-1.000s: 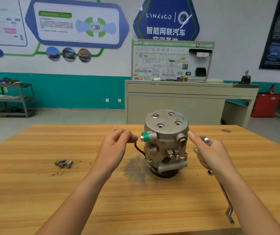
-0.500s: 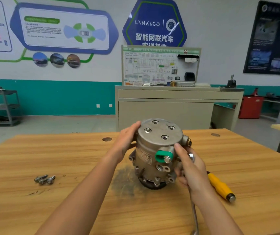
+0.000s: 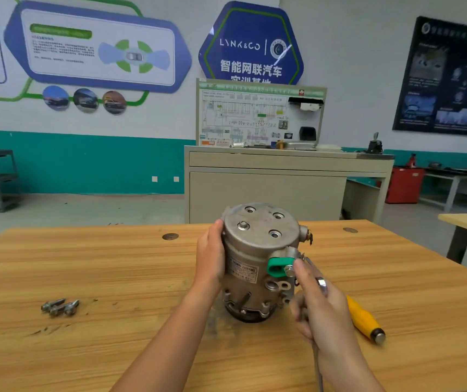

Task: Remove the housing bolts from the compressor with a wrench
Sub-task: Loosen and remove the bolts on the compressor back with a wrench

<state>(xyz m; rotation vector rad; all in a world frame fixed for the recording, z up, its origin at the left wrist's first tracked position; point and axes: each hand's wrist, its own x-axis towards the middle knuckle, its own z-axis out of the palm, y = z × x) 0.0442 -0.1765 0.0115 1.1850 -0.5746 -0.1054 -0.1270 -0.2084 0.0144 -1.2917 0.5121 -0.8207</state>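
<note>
Head view: compressor [image 3: 257, 258] stands on end on the table [image 3: 113, 278], between the two hands. Left hand [image 3: 211, 256] cups its flank, thumb up at the rim of the end plate, fingers curved round the body: a steadying grip. Right hand [image 3: 321, 309] is closed round the wrench [image 3: 322, 285]; the ring end shows above the knuckles and the shank runs down out of the palm. Its forefinger reaches forward and touches the fitting beside the green cap [image 3: 280, 266]. The wrench is on no fastener.

End plate, just beyond the left thumb: one bolt head [image 3: 243, 225] seated; the other three recesses look empty. Loose bolts [image 3: 59, 306] lie well to the left of the left hand. Yellow-handled tool [image 3: 365, 321] lies just right of the right hand.

Judgement: the step in hand is positioning the housing for the remaining end-plate bolt. Next move calls for bringing the ring end over that head and seating it square, with the left hand bracing against the turn, since the upright body could spin or tip.
</note>
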